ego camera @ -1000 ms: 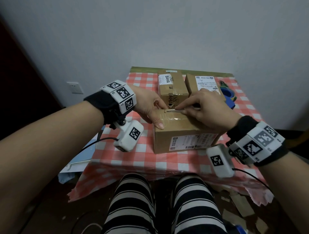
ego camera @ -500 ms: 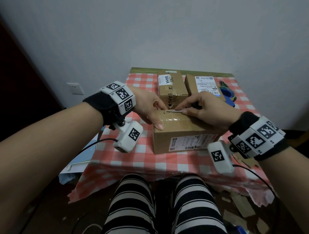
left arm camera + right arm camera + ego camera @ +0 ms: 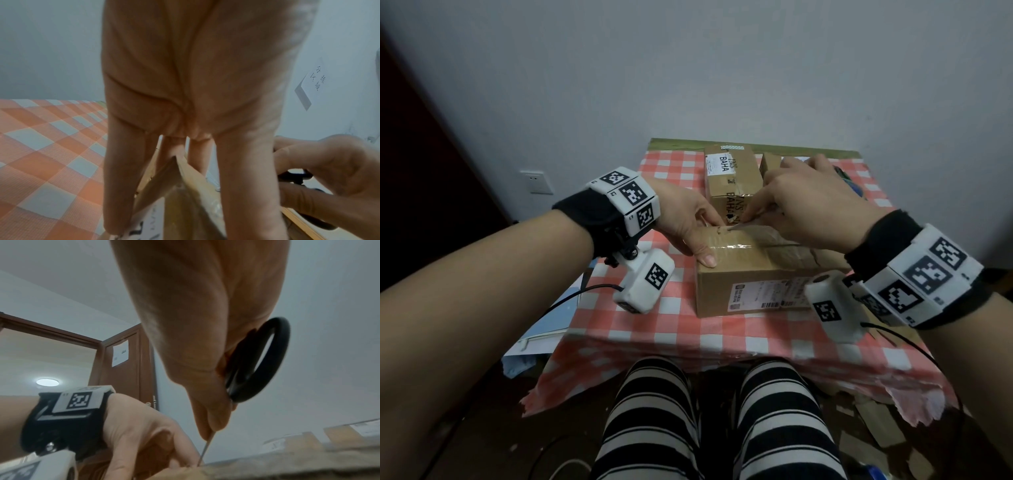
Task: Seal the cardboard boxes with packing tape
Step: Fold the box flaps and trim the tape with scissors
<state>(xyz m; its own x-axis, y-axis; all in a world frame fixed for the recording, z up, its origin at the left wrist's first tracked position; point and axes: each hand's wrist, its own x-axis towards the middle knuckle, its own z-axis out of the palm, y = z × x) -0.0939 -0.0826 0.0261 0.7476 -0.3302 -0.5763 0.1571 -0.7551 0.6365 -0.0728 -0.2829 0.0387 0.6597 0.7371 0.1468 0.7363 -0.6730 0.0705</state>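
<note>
Right hand (image 3: pixel 815 209) grips scissors (image 3: pixel 257 360), blade tip at tape (image 3: pixel 736 245) end on box (image 3: pixel 750 274) left edge; left hand (image 3: pixel 688 222) fingers flat, pinning corner.

Matt brown cardboard box (image 3: pixel 750 274) under glossy, wrinkled clear tape (image 3: pixel 732 245); black plastic-handled scissors (image 3: pixel 257 360) with thin metal blade; checked cloth (image 3: pixel 654 325) covers the bench.

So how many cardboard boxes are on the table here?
3: the front box under both hands, the BAHA box behind it, and a third box mostly hidden by the right hand.
</note>
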